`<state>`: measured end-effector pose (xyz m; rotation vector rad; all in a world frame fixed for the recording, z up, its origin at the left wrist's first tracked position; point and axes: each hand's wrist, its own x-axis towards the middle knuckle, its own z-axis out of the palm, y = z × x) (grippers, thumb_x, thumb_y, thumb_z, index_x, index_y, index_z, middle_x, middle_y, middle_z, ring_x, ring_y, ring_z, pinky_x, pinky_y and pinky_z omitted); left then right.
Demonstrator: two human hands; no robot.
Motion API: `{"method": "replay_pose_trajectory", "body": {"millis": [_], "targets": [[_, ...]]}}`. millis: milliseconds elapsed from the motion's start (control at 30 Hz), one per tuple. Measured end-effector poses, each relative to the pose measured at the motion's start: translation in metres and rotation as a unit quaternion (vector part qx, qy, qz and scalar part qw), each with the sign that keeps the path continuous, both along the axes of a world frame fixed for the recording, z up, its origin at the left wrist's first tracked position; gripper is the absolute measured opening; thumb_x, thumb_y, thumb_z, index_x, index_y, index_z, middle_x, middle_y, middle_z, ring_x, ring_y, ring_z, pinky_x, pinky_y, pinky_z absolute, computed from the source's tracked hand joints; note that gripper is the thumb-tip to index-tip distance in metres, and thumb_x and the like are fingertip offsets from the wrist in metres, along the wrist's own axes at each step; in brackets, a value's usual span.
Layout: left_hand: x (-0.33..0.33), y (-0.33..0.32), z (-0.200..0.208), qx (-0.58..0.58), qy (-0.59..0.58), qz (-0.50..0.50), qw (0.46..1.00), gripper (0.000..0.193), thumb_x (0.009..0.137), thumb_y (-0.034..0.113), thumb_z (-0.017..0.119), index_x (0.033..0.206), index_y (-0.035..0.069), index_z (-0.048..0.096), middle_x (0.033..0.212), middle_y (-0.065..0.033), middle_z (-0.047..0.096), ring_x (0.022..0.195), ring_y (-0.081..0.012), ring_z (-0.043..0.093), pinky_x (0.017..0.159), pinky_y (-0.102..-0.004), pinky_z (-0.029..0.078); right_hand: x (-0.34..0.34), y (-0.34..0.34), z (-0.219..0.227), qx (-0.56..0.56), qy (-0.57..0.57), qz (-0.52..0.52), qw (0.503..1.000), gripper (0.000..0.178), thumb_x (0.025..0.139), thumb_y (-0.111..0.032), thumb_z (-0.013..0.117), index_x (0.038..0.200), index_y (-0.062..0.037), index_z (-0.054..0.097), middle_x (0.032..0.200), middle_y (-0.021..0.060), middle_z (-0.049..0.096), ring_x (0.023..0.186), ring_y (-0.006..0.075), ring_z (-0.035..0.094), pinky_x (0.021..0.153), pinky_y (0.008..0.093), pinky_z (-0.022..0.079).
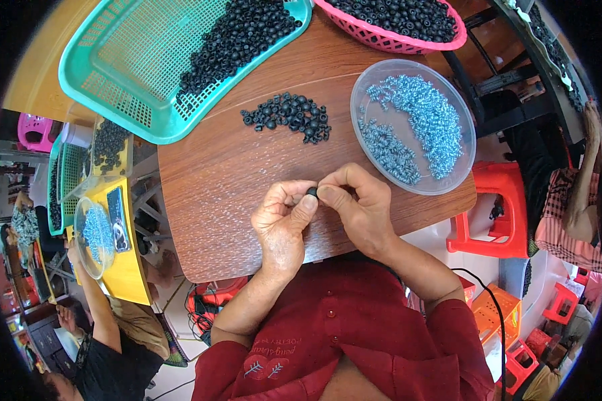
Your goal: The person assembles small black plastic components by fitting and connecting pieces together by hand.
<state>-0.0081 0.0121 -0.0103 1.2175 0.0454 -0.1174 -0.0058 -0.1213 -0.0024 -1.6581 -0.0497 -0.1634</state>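
Note:
My left hand pinches a small black round plastic piece between thumb and forefinger, above the near part of the brown table. Thumb and forefinger of my right hand are pressed together against the piece's right side; whatever is between them is hidden. A loose pile of small black round pieces, some showing holes, lies on the table beyond my hands. To the right, a clear round tub holds many tiny light-blue coils that look like springs.
A green plastic basket with black pieces stands at far left, a pink basket of them at far right. Red stools stand right of the table. Left, another person's arm reaches toward a yellow table.

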Motion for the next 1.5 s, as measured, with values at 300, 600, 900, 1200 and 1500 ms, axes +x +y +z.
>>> {"method": "replay_pose_trajectory", "body": {"millis": [300, 600, 900, 1200, 1500], "targets": [[0.009, 0.004, 0.005, -0.048, 0.013, 0.004, 0.999, 0.018, 0.082, 0.001, 0.065, 0.099, -0.005, 0.060, 0.084, -0.0085, 0.064, 0.071, -0.0115, 0.058, 0.061, -0.0221, 0.047, 0.000, 0.003, -0.003, -0.126, -0.192, -0.044, 0.972, 0.016, 0.074, 0.003, 0.063, 0.089, -0.0010, 0.059, 0.073, 0.0103, 0.058, 0.065, 0.0277, 0.054, 0.057, 0.0368, 0.042], [0.008, 0.003, 0.003, -0.087, 0.053, -0.019, 0.995, 0.018, 0.083, 0.001, 0.064, 0.099, -0.006, 0.059, 0.085, -0.0096, 0.064, 0.069, -0.0128, 0.058, 0.061, -0.0230, 0.047, -0.002, -0.001, -0.004, -0.200, -0.247, -0.058, 0.946, 0.020, 0.072, 0.005, 0.066, 0.091, 0.0014, 0.061, 0.075, 0.0093, 0.061, 0.063, 0.0252, 0.055, 0.055, 0.0340, 0.043], [0.004, 0.001, 0.005, -0.075, 0.071, -0.025, 0.994, 0.021, 0.083, 0.001, 0.064, 0.102, -0.007, 0.059, 0.084, -0.0083, 0.063, 0.066, -0.0119, 0.056, 0.060, -0.0229, 0.046, 0.001, -0.004, -0.002, -0.248, -0.307, -0.055, 0.917, 0.026, 0.067, 0.008, 0.065, 0.091, 0.0043, 0.059, 0.074, 0.0125, 0.059, 0.060, 0.0262, 0.052, 0.050, 0.0342, 0.041], [0.003, 0.003, 0.004, -0.036, 0.064, -0.029, 0.997, 0.023, 0.085, -0.001, 0.061, 0.107, -0.007, 0.060, 0.085, -0.0092, 0.065, 0.066, -0.0114, 0.057, 0.061, -0.0232, 0.048, 0.003, -0.004, -0.005, -0.270, -0.314, -0.043, 0.909, 0.024, 0.067, 0.009, 0.064, 0.090, 0.0053, 0.058, 0.072, 0.0116, 0.058, 0.057, 0.0252, 0.051, 0.049, 0.0344, 0.040], [0.009, 0.009, 0.011, -0.036, 0.119, -0.070, 0.990, 0.022, 0.088, 0.002, 0.058, 0.108, -0.009, 0.060, 0.085, -0.0147, 0.067, 0.066, -0.0131, 0.060, 0.059, -0.0237, 0.050, 0.007, -0.009, -0.005, -0.260, -0.277, -0.020, 0.925, 0.020, 0.065, 0.004, 0.063, 0.084, 0.0007, 0.056, 0.068, 0.0100, 0.053, 0.060, 0.0263, 0.050, 0.051, 0.0362, 0.040]]}}
